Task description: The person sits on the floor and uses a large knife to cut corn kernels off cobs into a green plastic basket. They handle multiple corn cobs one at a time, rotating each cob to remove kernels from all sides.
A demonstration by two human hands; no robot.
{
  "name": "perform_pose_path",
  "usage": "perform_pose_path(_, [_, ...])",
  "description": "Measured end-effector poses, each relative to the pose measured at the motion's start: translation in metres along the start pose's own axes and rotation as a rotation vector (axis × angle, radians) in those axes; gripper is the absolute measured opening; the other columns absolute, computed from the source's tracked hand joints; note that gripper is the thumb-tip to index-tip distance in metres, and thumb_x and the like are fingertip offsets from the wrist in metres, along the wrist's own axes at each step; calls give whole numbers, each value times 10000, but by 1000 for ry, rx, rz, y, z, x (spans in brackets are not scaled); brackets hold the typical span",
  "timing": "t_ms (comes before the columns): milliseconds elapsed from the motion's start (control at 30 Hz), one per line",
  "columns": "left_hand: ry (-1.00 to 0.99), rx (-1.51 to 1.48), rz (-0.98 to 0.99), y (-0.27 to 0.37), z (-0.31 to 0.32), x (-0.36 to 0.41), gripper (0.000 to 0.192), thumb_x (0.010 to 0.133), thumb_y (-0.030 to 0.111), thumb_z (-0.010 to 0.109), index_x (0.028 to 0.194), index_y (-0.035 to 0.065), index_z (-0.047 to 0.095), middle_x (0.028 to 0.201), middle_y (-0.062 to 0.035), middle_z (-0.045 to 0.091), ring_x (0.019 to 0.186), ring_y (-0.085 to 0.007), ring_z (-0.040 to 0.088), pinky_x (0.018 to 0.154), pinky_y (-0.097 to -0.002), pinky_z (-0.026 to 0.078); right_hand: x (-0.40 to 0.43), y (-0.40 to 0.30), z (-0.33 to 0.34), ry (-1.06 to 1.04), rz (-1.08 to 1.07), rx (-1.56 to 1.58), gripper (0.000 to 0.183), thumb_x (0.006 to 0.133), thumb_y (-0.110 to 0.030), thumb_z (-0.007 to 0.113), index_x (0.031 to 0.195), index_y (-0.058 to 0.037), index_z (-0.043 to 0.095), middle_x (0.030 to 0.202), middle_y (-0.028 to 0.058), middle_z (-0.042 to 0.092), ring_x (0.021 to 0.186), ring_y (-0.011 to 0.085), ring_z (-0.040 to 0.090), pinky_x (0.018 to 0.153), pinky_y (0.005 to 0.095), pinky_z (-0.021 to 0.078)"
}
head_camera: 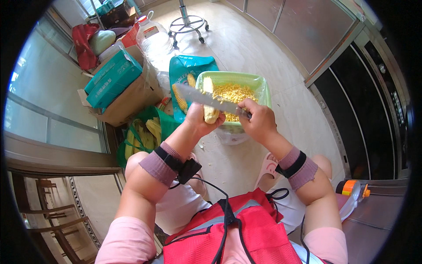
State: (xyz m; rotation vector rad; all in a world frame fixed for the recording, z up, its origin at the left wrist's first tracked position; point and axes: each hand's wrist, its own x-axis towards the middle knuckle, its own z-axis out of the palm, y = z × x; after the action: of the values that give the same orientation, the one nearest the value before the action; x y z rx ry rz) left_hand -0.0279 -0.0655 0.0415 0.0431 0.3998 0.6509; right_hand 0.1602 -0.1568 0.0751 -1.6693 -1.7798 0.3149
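Observation:
My left hand (198, 120) grips the lower end of a corn cob (211, 114), which stands tilted up over the near left side of a green plastic basket (267, 95). In my right hand (258, 118) is the dark handle of a broad knife (197, 96). Its blade lies across the cob and points to the left, with kernels stuck along it. A clear plastic liner and many loose yellow corn kernels (235, 92) are in the basket. Two or more corn cobs (180, 99) with kernels on rest on a teal bag (197, 62) just left of the basket.
A green bag (168, 123) of corn husks (153, 129) stands at my left knee. Behind it are a cardboard box (132, 99) with a teal carton (113, 77) on top, and a large plastic jug (153, 34). A wheeled stool base (186, 24) stands farther off. Cabinets (310, 29) line the right.

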Motion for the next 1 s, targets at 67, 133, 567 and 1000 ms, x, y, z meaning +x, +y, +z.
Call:
perform_pose_path(67, [202,45,132,-6,-5,6,458,994,512,443,1181,109,556,992,-120,652,897,-297,645,798,-489,542,-4,-6,0,60,-167,-13,228,770,-129,674,997,-110,653,792,126,684,669,319,659,597,399,515])
perform_pose_path(133, [30,-34,45,0,-6,14,498,999,543,404,1172,103,562,946,-143,659,838,-315,657,782,-514,545,-7,-10,-2,61,-286,-45,260,747,-110,677,1005,-106,653,791,123,682,671,320,658,601,411,519])
perform_pose_path(567, [170,115,230,-22,16,27,573,1008,570,343,1177,78,582,918,-140,675,763,-299,665,722,-446,559,-11,-15,0,52,-422,-122,261,722,-88,681,978,-72,636,736,129,664,642,307,652,579,415,509])
perform_pose_path(1000, [-58,151,153,-21,-5,24,621,998,542,404,1440,107,431,1365,-179,547,1184,-327,587,1043,-478,453,-9,10,8,35,-257,-105,216,744,-99,669,951,-95,607,698,149,638,634,340,648,555,429,508])
